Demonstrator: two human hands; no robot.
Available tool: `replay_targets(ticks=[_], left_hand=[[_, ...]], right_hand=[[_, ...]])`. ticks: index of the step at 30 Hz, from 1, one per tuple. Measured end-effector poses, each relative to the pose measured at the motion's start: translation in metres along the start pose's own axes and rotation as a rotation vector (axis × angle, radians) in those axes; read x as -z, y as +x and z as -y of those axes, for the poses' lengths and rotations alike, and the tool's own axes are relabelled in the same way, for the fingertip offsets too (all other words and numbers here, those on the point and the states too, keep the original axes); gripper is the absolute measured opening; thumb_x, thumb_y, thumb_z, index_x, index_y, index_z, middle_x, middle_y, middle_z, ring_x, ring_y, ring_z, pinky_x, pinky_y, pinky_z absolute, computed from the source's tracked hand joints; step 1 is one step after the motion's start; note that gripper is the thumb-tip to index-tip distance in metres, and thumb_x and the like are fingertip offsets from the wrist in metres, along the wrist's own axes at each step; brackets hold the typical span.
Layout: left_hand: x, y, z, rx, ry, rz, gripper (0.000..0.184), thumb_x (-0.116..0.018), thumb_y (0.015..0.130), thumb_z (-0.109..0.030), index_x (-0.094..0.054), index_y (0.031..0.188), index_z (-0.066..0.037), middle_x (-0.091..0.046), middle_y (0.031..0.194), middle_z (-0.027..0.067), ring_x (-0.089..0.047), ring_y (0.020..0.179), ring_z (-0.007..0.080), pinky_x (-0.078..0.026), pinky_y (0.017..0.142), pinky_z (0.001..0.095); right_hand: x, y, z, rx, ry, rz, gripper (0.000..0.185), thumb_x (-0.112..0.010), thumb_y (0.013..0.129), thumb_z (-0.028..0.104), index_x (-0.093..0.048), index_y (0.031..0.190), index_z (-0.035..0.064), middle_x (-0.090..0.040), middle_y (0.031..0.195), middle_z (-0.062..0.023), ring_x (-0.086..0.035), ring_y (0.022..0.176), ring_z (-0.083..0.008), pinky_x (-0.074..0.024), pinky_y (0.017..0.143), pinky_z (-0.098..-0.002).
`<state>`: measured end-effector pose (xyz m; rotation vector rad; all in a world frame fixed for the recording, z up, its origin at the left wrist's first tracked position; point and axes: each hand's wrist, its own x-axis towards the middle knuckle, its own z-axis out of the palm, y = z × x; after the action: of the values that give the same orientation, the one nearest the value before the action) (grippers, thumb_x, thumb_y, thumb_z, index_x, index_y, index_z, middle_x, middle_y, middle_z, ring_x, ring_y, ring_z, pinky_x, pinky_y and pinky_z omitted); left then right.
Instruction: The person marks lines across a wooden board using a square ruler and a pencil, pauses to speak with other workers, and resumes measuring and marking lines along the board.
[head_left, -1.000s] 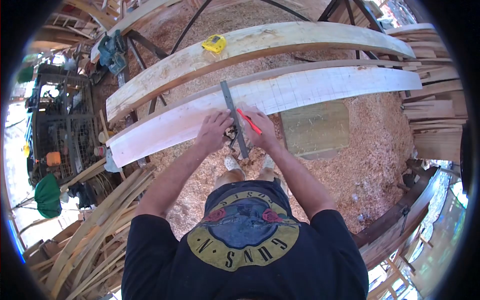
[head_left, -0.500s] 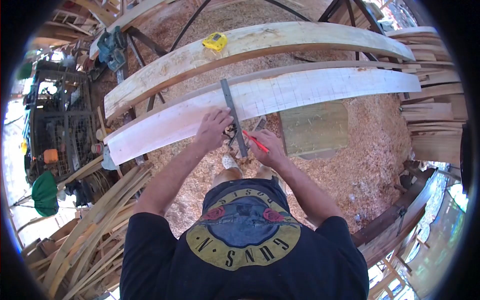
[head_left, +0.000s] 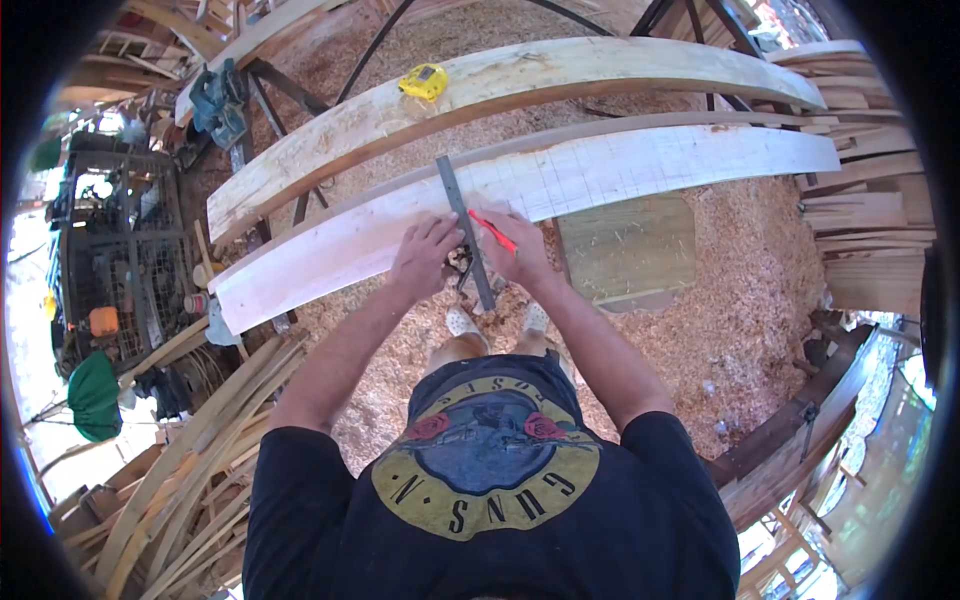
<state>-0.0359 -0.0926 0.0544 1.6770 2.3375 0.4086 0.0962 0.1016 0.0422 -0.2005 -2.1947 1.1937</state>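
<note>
A pale curved plank [head_left: 330, 255] lies across in front of me, with several thin cross lines drawn on its right part. Across it rests a dark metal square [head_left: 452, 190], its lower end sticking out past the plank's near edge. My left hand [head_left: 425, 258] grips the square from the left side, fingertips against the blade and thumb hidden. In my right hand [head_left: 518, 252] is a red pencil [head_left: 494, 232], its tip close to the square's right edge over the plank.
Behind lies a second curved beam [head_left: 560, 75] carrying a yellow tape measure [head_left: 424, 82]. A blue power tool [head_left: 218, 105] sits at the far left. Wood shavings [head_left: 740, 300] and a flat board [head_left: 630, 250] cover the ground. Stacked timber [head_left: 870, 210] stands right; curved strips [head_left: 190, 450] lie left.
My right hand with the red pencil has moved up and slightly left, from beside the square's lower end to over the plank. My left hand and the square have stayed nearly in place.
</note>
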Motion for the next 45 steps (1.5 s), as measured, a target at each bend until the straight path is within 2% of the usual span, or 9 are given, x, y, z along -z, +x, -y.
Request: replay_targets(ticks=[3,9,12,15,27,36,39,42,45], left_hand=[[-0.002,0.0,0.001,-0.007,0.002,0.002,0.078,-0.091,0.069,-0.018,-0.063,0.141,-0.011,-0.05,0.162,0.012,-0.045,0.148,0.0349,-0.04,0.118,0.0524],[-0.001,0.0,0.002,-0.015,0.018,0.005,0.078,-0.091,0.07,-0.019,-0.062,0.143,-0.012,-0.049,0.163,0.0109,-0.044,0.148,0.0346,-0.038,0.12,0.0518],[-0.003,-0.002,0.001,-0.008,0.017,0.005,0.077,-0.091,0.071,-0.019,-0.062,0.142,-0.012,-0.049,0.163,0.0104,-0.043,0.148,0.0343,-0.037,0.12,0.0519],[-0.001,0.0,0.001,-0.008,0.015,0.002,0.075,-0.09,0.071,-0.018,-0.063,0.14,-0.013,-0.049,0.162,0.0104,-0.043,0.148,0.0342,-0.037,0.12,0.0523],[0.0,0.0,0.001,-0.034,-0.001,-0.027,0.078,-0.093,0.068,-0.018,-0.062,0.139,-0.013,-0.053,0.157,0.0116,-0.047,0.146,0.0367,-0.039,0.117,0.0554],[0.001,0.001,0.001,-0.022,-0.006,0.0,0.078,-0.092,0.068,-0.017,-0.062,0.14,-0.013,-0.051,0.159,0.0118,-0.045,0.148,0.0361,-0.038,0.119,0.0536],[0.002,0.002,0.0,-0.025,-0.007,0.007,0.079,-0.092,0.068,-0.016,-0.062,0.141,-0.012,-0.05,0.161,0.0123,-0.045,0.148,0.0356,-0.038,0.119,0.0527],[0.002,0.001,-0.001,-0.023,0.0,-0.005,0.078,-0.09,0.069,-0.014,-0.061,0.141,-0.01,-0.05,0.16,0.0139,-0.044,0.148,0.036,-0.038,0.12,0.0527],[0.003,0.002,-0.008,-0.042,0.057,-0.031,0.074,-0.086,0.072,-0.011,-0.059,0.141,-0.006,-0.051,0.158,0.0166,-0.045,0.147,0.0376,-0.037,0.12,0.0531]], right_hand=[[0.001,0.003,-0.003,-0.05,-0.023,0.056,0.027,-0.072,0.093,0.013,-0.077,0.119,0.0088,-0.078,0.108,-0.0151,-0.073,0.1,-0.0379,-0.0601,0.086,-0.0464],[0.027,-0.022,0.023,-0.106,-0.113,0.209,0.024,-0.072,0.093,0.018,-0.079,0.115,0.0092,-0.078,0.103,-0.0172,-0.074,0.094,-0.0376,-0.0598,0.085,-0.0451],[0.036,-0.029,0.037,-0.249,-0.18,0.244,0.023,-0.073,0.093,0.016,-0.078,0.115,0.0089,-0.078,0.102,-0.0179,-0.074,0.092,-0.0369,-0.0596,0.083,-0.044],[0.025,-0.013,0.033,-0.284,-0.071,0.088,0.023,-0.074,0.09,0.016,-0.078,0.113,0.0125,-0.077,0.093,-0.0165,-0.074,0.089,-0.0396,-0.0598,0.079,-0.0484],[-0.01,-0.001,0.003,-0.229,-0.037,-0.057,0.027,-0.075,0.091,0.017,-0.079,0.118,0.0144,-0.077,0.096,-0.0168,-0.075,0.091,-0.0396,-0.0609,0.081,-0.0474],[-0.007,-0.001,0.012,-0.234,-0.064,-0.026,0.023,-0.074,0.091,0.019,-0.079,0.113,0.0138,-0.077,0.094,-0.0166,-0.075,0.092,-0.0375,-0.0608,0.081,-0.047],[0.016,-0.015,0.028,-0.259,-0.228,0.189,0.025,-0.073,0.093,0.012,-0.078,0.117,0.0083,-0.077,0.099,-0.0166,-0.076,0.092,-0.0335,-0.0601,0.082,-0.0394],[0.031,-0.033,0.04,-0.256,-0.207,0.157,0.022,-0.074,0.092,0.021,-0.079,0.112,0.0132,-0.078,0.092,-0.0154,-0.076,0.086,-0.0367,-0.0603,0.077,-0.045],[0.041,-0.057,0.04,-0.51,0.008,0.073,0.023,-0.074,0.094,0.025,-0.079,0.114,0.0123,-0.078,0.092,-0.0149,-0.077,0.084,-0.0311,-0.0602,0.077,-0.0404]])
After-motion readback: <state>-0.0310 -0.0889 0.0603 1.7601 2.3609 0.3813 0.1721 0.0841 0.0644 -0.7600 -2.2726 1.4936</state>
